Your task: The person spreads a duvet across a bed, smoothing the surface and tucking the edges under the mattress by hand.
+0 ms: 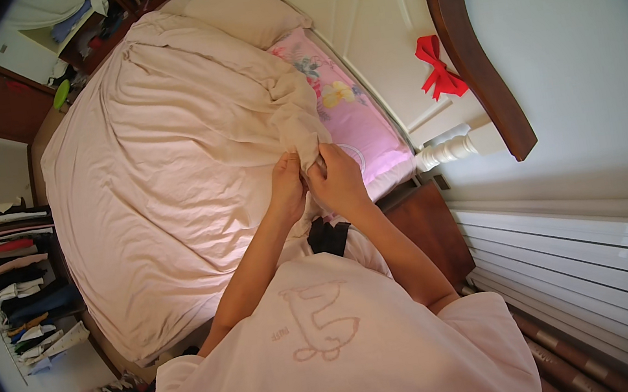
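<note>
Both my hands are close together at the near right part of the bed. My left hand (289, 190) pinches the edge of a beige duvet cover (177, 154), which lies wrinkled across most of the mattress. My right hand (337, 181) grips the bunched fabric just beside it. Past my hands, a pink floral pillow (362, 130) lies against the headboard, partly under the gathered cloth. A beige pillow (247, 8) sits farther along the headboard. Just below my hands is a piece of black fabric (328, 237).
A cream headboard (382, 38) with a dark wooden top rail (466, 45) bears a red ribbon bow (440, 69). A brown bedside cabinet (431, 228) and a white radiator (572, 257) stand at right. Clothes (20, 270) hang at left.
</note>
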The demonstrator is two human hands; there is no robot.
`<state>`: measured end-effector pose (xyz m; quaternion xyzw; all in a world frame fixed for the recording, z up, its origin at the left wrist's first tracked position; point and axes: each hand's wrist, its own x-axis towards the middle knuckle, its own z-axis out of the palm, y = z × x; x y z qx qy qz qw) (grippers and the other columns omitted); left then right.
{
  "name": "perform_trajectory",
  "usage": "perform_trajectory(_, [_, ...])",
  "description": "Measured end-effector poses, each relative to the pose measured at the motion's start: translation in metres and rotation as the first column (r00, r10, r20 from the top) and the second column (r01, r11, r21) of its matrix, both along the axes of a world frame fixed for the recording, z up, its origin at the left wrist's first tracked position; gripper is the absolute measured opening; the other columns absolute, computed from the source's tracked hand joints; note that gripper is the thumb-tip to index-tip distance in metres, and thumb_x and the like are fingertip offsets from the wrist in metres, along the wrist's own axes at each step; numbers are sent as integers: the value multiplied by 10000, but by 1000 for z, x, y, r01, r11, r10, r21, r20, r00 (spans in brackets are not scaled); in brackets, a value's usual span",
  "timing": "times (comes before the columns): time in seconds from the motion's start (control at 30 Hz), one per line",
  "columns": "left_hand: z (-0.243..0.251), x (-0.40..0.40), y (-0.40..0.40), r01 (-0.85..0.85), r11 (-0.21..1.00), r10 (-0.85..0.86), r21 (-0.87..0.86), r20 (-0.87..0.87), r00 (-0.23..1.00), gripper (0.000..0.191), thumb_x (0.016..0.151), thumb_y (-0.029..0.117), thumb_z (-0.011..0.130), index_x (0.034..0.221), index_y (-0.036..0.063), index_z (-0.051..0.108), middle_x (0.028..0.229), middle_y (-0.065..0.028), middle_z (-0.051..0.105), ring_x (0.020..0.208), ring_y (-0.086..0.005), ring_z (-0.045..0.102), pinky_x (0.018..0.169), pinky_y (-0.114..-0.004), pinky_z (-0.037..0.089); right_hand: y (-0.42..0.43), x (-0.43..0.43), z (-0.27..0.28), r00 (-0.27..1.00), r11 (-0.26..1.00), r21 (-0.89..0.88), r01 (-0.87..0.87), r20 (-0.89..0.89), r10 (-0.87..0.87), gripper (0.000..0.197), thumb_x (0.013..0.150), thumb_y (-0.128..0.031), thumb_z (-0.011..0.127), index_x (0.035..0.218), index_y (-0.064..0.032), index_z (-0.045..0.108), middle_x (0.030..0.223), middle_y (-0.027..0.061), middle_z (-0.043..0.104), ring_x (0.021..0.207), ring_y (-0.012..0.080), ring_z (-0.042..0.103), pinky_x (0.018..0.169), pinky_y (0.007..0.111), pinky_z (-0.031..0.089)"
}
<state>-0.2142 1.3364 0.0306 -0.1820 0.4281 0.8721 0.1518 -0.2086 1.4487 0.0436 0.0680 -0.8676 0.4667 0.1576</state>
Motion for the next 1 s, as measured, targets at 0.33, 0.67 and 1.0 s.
perform_trajectory(0.33, [-25, -22, -5, -12, 962, -37, -271, -173, 984, 320, 998, 278, 537, 764, 64, 578, 622, 35, 522, 550, -61, 463, 514, -230, 363, 21, 11, 6, 980, 932, -334, 143, 178, -87, 132, 876, -86, 569, 805, 21, 538, 647, 166, 525, 559, 250, 503, 542, 354, 400])
perform_trajectory(0.67, [-66, -43, -27, -379, 421, -435, -824, -550, 713, 171, 776, 8, 633, 945, 9, 665, 847, -161, 659, 777, -332, 639, 712, -384, 515, 30, 11, 6, 977, 908, -405, 104, 212, -17, 116, 905, -76, 551, 854, 26, 574, 650, 79, 514, 598, 123, 470, 553, 284, 385])
perform_trajectory(1.0, [-87, -53, -87, -342, 85, -536, -936, -332, 776, 120, 762, 30, 610, 862, 55, 671, 784, -141, 632, 778, -342, 625, 687, -436, 491, 24, 14, -6, 948, 850, -481, 217, 312, -65, 197, 958, -161, 577, 856, 5, 607, 705, 0, 530, 649, 66, 451, 591, 231, 376])
